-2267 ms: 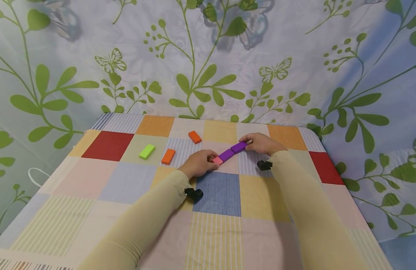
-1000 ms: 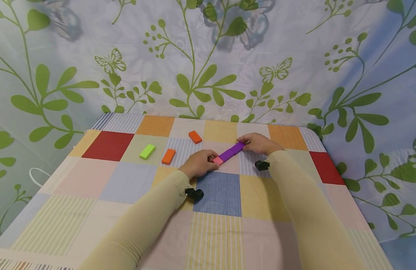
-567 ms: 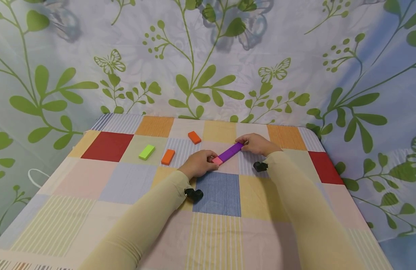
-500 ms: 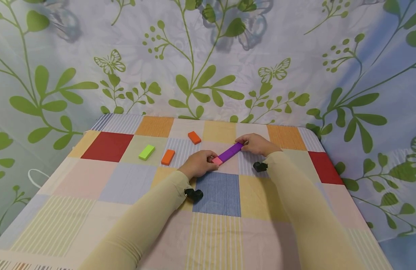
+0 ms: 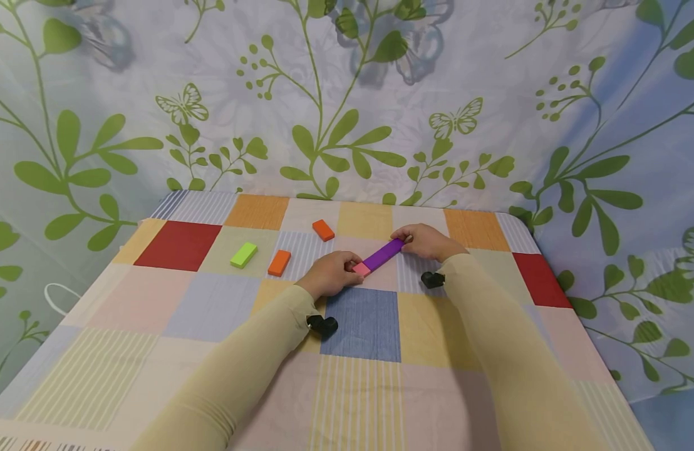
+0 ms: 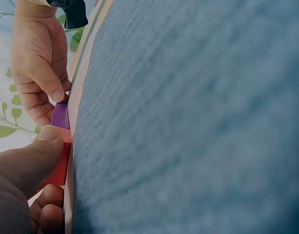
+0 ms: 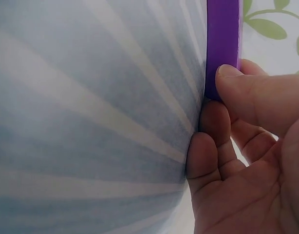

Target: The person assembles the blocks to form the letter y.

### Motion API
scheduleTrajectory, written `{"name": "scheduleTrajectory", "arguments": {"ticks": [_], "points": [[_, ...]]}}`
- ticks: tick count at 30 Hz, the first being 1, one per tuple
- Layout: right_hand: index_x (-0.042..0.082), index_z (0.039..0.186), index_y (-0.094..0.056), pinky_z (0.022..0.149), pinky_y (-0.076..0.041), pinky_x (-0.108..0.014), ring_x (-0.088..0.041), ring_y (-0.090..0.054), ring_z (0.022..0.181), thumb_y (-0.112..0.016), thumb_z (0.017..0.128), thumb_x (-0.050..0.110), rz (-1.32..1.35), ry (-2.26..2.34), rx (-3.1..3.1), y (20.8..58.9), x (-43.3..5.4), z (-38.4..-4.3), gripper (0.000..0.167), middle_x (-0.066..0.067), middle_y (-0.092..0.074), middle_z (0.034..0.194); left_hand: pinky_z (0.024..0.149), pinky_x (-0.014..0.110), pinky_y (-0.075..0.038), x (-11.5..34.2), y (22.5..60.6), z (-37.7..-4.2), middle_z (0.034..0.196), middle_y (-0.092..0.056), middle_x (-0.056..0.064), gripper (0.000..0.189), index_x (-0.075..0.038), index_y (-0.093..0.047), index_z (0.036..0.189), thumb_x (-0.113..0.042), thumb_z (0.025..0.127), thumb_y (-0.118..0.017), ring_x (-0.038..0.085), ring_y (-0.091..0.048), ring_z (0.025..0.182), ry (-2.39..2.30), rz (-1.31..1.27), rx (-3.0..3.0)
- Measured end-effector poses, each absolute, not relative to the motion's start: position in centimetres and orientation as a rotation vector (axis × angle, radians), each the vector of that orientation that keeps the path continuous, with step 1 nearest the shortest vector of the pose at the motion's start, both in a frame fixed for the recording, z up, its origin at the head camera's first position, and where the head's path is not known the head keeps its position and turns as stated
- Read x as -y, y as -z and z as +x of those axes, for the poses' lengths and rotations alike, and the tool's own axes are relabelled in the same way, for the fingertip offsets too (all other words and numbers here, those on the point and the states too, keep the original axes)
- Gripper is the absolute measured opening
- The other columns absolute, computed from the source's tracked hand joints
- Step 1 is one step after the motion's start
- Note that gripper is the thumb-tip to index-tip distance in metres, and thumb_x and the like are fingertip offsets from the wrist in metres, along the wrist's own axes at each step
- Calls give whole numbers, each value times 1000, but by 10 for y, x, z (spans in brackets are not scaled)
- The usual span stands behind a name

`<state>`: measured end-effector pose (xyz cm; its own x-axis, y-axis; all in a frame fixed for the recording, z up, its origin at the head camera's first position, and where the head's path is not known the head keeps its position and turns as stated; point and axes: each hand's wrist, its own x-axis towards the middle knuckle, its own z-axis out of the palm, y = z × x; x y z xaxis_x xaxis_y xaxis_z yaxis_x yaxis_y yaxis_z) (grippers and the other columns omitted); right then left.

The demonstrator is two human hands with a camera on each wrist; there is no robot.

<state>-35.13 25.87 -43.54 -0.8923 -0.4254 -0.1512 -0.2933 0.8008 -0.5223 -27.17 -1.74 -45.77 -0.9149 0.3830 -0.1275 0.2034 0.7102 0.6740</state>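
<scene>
A pink block (image 5: 362, 269) and two purple blocks (image 5: 383, 252) lie end to end in a slanting row on the patchwork cloth. My left hand (image 5: 330, 274) pinches the pink block at the near end; the left wrist view shows its thumb on top of that block (image 6: 59, 163). At the far end, my right hand (image 5: 428, 241) holds the outer purple block (image 7: 222, 39) between thumb and fingers, as the right wrist view shows. The blocks meet with no visible gap. Fingers of both hands cover the row's outer ends.
Left of the row lie two orange blocks (image 5: 323, 230) (image 5: 279, 263) and a lime green block (image 5: 243, 255). A leaf-patterned curtain (image 5: 347, 94) hangs behind the table. A white cable (image 5: 56, 300) loops at the table's left edge.
The right hand has slid its purple block slightly left and toward me, closing the gap to the other purple block. The left hand has kept its hold on the pink block.
</scene>
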Motion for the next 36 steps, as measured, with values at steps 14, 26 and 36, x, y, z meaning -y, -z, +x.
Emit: {"name": "scheduleTrajectory", "arguments": {"ticks": [14, 26, 36], "points": [[6, 143, -65, 114, -47, -52, -38, -62, 131, -66, 99, 0, -482, 804, -2678, 437, -259, -349, 44, -18, -66, 133, 86, 33, -49, 18, 458, -272, 104, -67, -1, 40, -19, -70, 132, -34, 96, -78, 19, -60, 96, -1009, 453, -2652], [8, 144, -64, 117, -43, -54, -36, -57, 133, -66, 99, 1, -444, 810, -2668, 436, -259, -347, 45, -17, -64, 135, 85, 33, -48, 18, 458, -273, 103, -66, -1, 39, -20, -71, 130, -35, 95, -79, 19, -60, 95, -1007, 459, -2651], [5, 144, -63, 114, -45, -53, -35, -59, 127, -66, 99, 1, -453, 849, -2648, 435, -258, -346, 45, -19, -65, 134, 85, 33, -49, 18, 458, -273, 103, -67, -1, 39, -19, -71, 130, -34, 95, -79, 20, -60, 95, -1017, 454, -2646]]}}
